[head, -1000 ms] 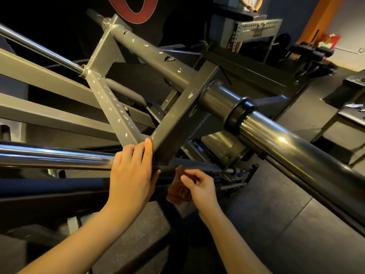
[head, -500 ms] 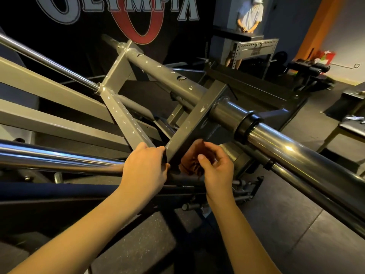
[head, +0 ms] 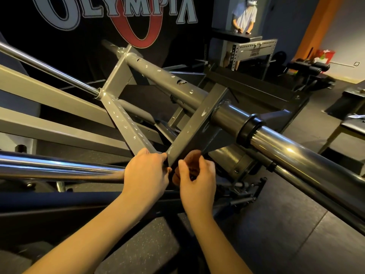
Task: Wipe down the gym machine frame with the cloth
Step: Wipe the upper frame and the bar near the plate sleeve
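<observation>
Finds the gym machine frame [head: 126, 123] in grey painted steel, chipped in many spots, with two flat struts converging on one lower corner at mid-view. Grips that corner with the left hand [head: 147, 175], fingers curled over the strut ends. Holds the cloth [head: 194, 156], reddish-brown and bunched, in the right hand [head: 197, 184], thumb and fingers curled round it. Sets the cloth against the underside of the darker right strut [head: 199, 123], just beside the corner. Places both hands just beside each other, apart, a fold of cloth showing in the gap. Notes most of the cloth hidden behind the right hand.

Notes a thick chrome sleeve [head: 296, 153] with a black collar [head: 249, 128], running from the right strut toward the lower right of the view. Notes a second chrome bar [head: 59, 165] entering from the left and passing behind the left hand. Notes a round perforated grey tube [head: 167, 78] crossing the tops of both struts. Sees dark rubber floor [head: 286, 234] below the frame. Sees a wall logo [head: 118, 12] in large pale lettering over a red ring on the far wall. Sees a person in a pale shirt [head: 245, 15] behind a perforated steel rack [head: 254, 48] at the far side.
</observation>
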`<state>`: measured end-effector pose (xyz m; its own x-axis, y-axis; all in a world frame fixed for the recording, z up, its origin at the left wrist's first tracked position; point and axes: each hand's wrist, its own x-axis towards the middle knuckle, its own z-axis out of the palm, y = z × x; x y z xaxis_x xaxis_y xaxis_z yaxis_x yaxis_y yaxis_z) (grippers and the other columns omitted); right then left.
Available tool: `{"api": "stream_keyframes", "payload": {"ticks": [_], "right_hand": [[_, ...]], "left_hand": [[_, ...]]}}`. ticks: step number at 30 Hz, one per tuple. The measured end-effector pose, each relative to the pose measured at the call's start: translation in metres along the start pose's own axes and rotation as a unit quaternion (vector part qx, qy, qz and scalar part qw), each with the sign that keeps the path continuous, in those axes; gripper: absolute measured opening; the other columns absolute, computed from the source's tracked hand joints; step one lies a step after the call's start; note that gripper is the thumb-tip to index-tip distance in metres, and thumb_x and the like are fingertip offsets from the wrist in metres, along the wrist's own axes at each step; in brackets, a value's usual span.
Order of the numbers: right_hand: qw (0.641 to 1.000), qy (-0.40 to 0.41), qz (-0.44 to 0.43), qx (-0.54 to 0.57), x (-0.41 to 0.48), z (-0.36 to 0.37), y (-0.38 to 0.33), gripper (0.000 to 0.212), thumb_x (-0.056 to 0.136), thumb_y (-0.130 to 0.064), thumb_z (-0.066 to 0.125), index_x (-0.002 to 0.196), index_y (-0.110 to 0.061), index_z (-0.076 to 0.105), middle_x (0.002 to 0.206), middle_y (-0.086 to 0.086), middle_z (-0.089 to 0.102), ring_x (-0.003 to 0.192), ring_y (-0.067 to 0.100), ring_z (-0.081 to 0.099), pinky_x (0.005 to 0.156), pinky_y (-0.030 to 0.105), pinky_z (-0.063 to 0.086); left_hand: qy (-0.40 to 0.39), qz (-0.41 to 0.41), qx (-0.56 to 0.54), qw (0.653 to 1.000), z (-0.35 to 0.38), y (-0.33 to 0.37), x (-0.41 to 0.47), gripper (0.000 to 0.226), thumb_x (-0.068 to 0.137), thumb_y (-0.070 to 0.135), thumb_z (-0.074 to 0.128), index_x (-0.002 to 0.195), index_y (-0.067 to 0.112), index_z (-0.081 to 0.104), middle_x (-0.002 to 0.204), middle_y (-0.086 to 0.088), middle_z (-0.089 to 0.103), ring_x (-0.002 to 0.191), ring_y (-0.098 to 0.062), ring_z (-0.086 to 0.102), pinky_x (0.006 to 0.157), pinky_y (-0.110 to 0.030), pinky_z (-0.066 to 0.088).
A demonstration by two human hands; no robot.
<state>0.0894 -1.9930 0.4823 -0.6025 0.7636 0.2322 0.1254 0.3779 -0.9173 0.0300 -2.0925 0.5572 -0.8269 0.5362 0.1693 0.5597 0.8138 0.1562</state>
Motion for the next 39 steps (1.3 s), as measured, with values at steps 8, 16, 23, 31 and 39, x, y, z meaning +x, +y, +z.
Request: {"api": "stream_keyframes", "payload": {"ticks": [8, 16, 23, 31, 39], "right_hand": [[0.997, -0.012, 0.048, 0.067, 0.009, -0.008, 0.003, 0.034, 0.095, -0.02, 0.068, 0.107, -0.047, 0.051, 0.108, -0.027, 0.054, 0.104, -0.01, 0.053, 0.086, 0.01, 0.043], [0.991, 0.009, 0.1, 0.091, 0.01, -0.006, 0.015, 0.021, 0.096, -0.022, 0.068, 0.112, -0.034, 0.061, 0.112, -0.016, 0.061, 0.109, 0.002, 0.058, 0.103, 0.036, 0.052], [0.983, 0.063, 0.072, 0.158, 0.036, -0.012, -0.006, 0.019, 0.097, -0.026, 0.067, 0.115, -0.031, 0.066, 0.113, -0.013, 0.067, 0.109, 0.003, 0.061, 0.099, 0.031, 0.052], [0.969, 0.089, 0.092, 0.212, 0.048, -0.014, -0.018, 0.019, 0.096, -0.023, 0.067, 0.104, -0.04, 0.064, 0.108, -0.014, 0.068, 0.104, 0.001, 0.063, 0.096, 0.029, 0.052], [0.946, 0.114, 0.129, 0.276, 0.051, -0.008, -0.024, 0.013, 0.097, -0.024, 0.066, 0.105, -0.034, 0.067, 0.107, -0.011, 0.069, 0.106, 0.008, 0.065, 0.097, 0.039, 0.055]], "left_hand": [[-0.01, -0.008, -0.003, 1.0, 0.0, -0.003, 0.003, 0.045, 0.099, 0.046, 0.059, 0.142, 0.032, 0.054, 0.108, 0.003, 0.048, 0.105, -0.015, 0.058, 0.089, -0.03, 0.051], [0.054, 0.021, -0.03, 0.998, 0.005, 0.0, 0.004, 0.038, 0.097, 0.048, 0.06, 0.134, 0.035, 0.058, 0.099, 0.006, 0.051, 0.101, -0.013, 0.054, 0.083, -0.027, 0.047], [0.107, 0.023, -0.185, 0.977, 0.006, 0.007, 0.034, 0.045, 0.092, 0.042, 0.071, 0.135, 0.029, 0.065, 0.117, 0.003, 0.069, 0.115, -0.015, 0.057, 0.093, -0.029, 0.042], [0.069, 0.018, -0.231, 0.97, 0.005, 0.0, 0.048, 0.044, 0.086, 0.041, 0.079, 0.126, 0.024, 0.072, 0.111, 0.003, 0.074, 0.105, -0.014, 0.064, 0.09, -0.031, 0.049], [0.073, 0.017, -0.238, 0.968, 0.012, -0.003, 0.049, 0.041, 0.086, 0.042, 0.077, 0.124, 0.027, 0.073, 0.109, 0.006, 0.072, 0.108, -0.014, 0.062, 0.093, -0.037, 0.051]]}}
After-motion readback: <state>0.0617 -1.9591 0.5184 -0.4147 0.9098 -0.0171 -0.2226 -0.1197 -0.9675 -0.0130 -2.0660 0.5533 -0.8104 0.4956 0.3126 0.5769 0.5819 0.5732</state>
